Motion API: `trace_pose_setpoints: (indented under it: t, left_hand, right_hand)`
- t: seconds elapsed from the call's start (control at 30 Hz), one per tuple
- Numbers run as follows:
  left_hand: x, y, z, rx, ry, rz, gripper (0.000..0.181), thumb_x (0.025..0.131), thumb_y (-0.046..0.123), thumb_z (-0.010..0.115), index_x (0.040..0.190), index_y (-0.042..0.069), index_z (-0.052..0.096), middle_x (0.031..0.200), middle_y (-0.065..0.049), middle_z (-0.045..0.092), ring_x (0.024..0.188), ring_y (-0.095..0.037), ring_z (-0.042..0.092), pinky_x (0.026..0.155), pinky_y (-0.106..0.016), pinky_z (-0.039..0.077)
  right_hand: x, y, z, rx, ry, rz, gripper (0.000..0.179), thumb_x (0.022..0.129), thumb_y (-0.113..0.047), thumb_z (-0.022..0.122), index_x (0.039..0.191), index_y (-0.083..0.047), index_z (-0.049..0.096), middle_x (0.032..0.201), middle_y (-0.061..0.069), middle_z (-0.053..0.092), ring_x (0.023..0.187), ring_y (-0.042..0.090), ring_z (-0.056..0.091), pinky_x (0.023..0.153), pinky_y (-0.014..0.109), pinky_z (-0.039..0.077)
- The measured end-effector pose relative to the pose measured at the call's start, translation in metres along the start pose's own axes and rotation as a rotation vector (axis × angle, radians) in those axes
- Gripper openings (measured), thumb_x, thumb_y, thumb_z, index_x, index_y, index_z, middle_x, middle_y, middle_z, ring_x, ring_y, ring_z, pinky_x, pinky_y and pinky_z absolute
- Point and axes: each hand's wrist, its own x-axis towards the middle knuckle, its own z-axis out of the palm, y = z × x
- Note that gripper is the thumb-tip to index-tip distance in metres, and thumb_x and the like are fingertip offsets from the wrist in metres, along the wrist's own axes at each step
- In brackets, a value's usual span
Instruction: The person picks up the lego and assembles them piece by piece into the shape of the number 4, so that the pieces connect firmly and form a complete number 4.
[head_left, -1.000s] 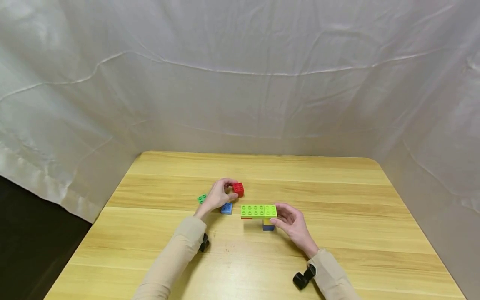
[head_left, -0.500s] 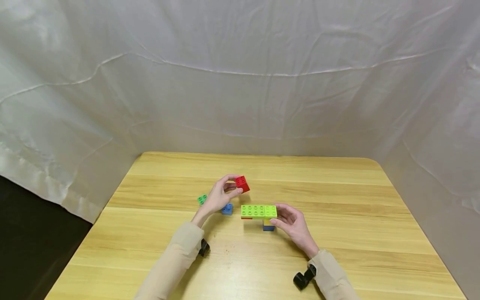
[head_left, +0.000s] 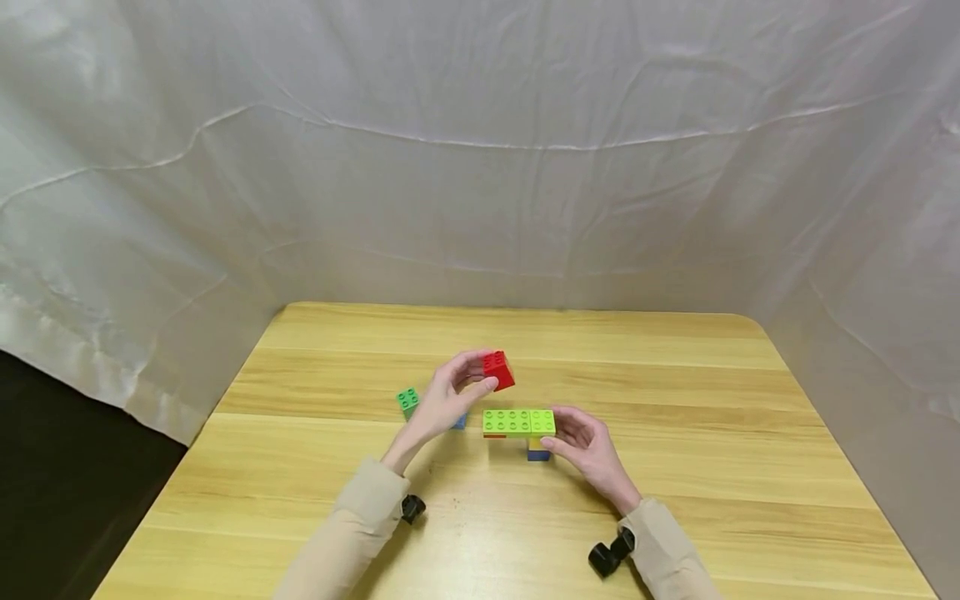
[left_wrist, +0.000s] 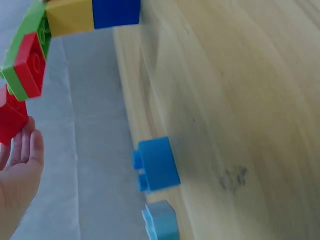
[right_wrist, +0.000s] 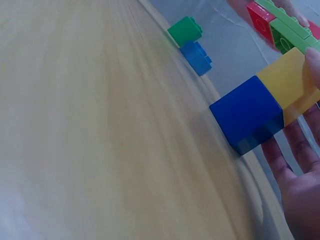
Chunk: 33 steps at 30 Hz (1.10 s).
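Note:
My left hand (head_left: 444,403) pinches a red toy brick (head_left: 499,372) between thumb and fingers, lifted above the table. At the right, my right hand (head_left: 591,454) grips the end of a built brick piece. Its top is a lime-green row (head_left: 506,423) lying crosswise. Below the row's right end sit a yellow brick (right_wrist: 286,82) and a dark blue brick (right_wrist: 247,115). Another red brick (left_wrist: 31,67) is fixed under the row's left end, with no brick below it. In the head view the held red brick is behind the row and apart from it.
A green brick (head_left: 408,402) stands left of my left wrist. A blue brick (head_left: 459,422) is partly hidden behind the left hand. Both rest on the wooden table (head_left: 660,358). A grey curtain (head_left: 517,200) hangs behind and around the table.
My left hand has taken the red brick off the table and carried it up and to the right, tilting it. The right hand and the built piece have stayed in place.

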Motion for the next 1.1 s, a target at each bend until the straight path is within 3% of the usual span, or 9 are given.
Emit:
trace_pose_setpoints:
  t: [0.13,0.33,0.67,0.8,1.1]
  left_hand:
    - [-0.004,0.005,0.007,0.037,0.003,0.016,0.048,0.095,0.013,0.07,0.14,0.005,0.055,0.128,-0.019,0.068,0.119,-0.032,0.065,0.108,-0.039,0.052]
    - [-0.009,0.008,0.018,0.111,-0.045,0.035,0.046,0.094,0.017,0.072,0.137,0.008,0.059,0.125,-0.014,0.071,0.118,-0.03,0.067,0.107,-0.051,0.051]
    - [-0.011,0.012,0.03,0.214,-0.098,0.191,0.041,0.092,0.017,0.074,0.13,0.006,0.064,0.121,-0.012,0.073,0.108,-0.025,0.072,0.099,-0.043,0.058]
    - [-0.012,0.012,0.034,0.222,-0.121,0.2,0.04,0.092,0.018,0.074,0.13,0.007,0.064,0.122,-0.012,0.073,0.109,-0.024,0.071,0.098,-0.048,0.058]
    - [-0.01,0.011,0.04,0.226,-0.153,0.212,0.04,0.093,0.019,0.074,0.13,0.007,0.064,0.122,-0.011,0.073,0.109,-0.023,0.072,0.099,-0.043,0.058]
  right_hand:
    - [0.0,0.002,0.001,-0.013,0.014,0.0,0.047,0.089,0.005,0.07,0.13,0.019,0.051,0.118,-0.016,0.068,0.111,-0.001,0.065,0.096,0.015,0.054]
    - [-0.001,0.004,0.0,-0.022,0.033,0.006,0.047,0.088,0.005,0.07,0.129,0.019,0.052,0.118,-0.018,0.068,0.11,-0.002,0.065,0.095,0.014,0.054]
    - [0.0,0.006,0.0,-0.01,0.028,-0.017,0.045,0.09,0.005,0.07,0.129,0.018,0.053,0.12,-0.016,0.069,0.111,0.001,0.065,0.096,0.015,0.054]
    - [0.0,0.007,0.001,0.0,0.033,-0.025,0.043,0.089,0.005,0.07,0.128,0.017,0.055,0.119,-0.014,0.07,0.111,0.002,0.066,0.095,0.016,0.055]
    - [0.0,0.008,0.002,0.023,0.032,-0.041,0.043,0.088,0.004,0.071,0.126,0.017,0.056,0.118,-0.014,0.071,0.111,0.002,0.067,0.096,0.017,0.055]
